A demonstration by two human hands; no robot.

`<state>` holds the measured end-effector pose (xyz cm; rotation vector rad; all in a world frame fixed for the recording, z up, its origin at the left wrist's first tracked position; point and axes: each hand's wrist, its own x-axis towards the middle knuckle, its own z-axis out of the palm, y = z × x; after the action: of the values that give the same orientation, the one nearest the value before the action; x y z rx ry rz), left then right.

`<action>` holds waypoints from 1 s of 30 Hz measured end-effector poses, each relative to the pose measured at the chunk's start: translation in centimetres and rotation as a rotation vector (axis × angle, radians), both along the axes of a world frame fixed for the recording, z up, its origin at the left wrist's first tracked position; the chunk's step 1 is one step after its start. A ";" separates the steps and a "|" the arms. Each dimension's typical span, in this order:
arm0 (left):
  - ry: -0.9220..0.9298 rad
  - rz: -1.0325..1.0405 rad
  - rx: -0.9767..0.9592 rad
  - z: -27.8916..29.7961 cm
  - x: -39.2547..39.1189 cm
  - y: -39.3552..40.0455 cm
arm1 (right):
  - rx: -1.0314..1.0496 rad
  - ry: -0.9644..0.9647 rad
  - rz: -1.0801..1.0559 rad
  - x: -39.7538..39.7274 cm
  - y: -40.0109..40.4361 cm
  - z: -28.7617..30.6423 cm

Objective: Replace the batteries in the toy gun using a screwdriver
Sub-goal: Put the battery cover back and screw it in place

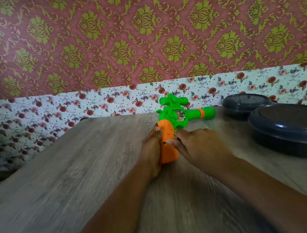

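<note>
Head view: both forearms reach over wooden tabletop (pixel 62 178) | left hand (pixel 150 152) grips orange grip of toy gun (pixel 176 117) mid-tabletop | right hand (pixel 196 144) pinches grip's right side | two dark lidded containers (pixel 292 130) at right

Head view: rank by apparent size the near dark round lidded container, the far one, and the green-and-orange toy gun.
1. Near dark round lidded container, partly cut off, closer to camera.
2 and 3. Far container and green-and-orange toy gun: too alike to rank; hands cover the grip.
</note>
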<state>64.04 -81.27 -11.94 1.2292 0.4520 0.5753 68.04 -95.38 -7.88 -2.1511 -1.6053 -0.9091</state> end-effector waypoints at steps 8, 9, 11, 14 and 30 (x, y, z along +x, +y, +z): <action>-0.001 0.032 -0.020 -0.2 0.2 0.1 | -0.083 0.224 0.125 -0.3 -0.5 0.9; -0.002 0.034 -0.021 -0.2 0.2 0.1 | -0.095 0.218 0.106 -0.2 -0.4 0.8; -0.006 0.027 -0.033 -0.3 0.3 0.3 | -0.093 0.163 0.086 -0.1 -0.2 0.5; -0.015 0.027 -0.040 -0.3 0.3 0.4 | -0.078 0.104 0.075 -0.2 0.0 0.0; -0.007 0.027 -0.026 -0.6 0.5 0.7 | -0.063 0.175 0.050 0.0 0.0 -0.3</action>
<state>64.55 -80.53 -12.59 1.1973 0.4701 0.5950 68.00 -95.40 -8.22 -2.1553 -1.6123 -0.6443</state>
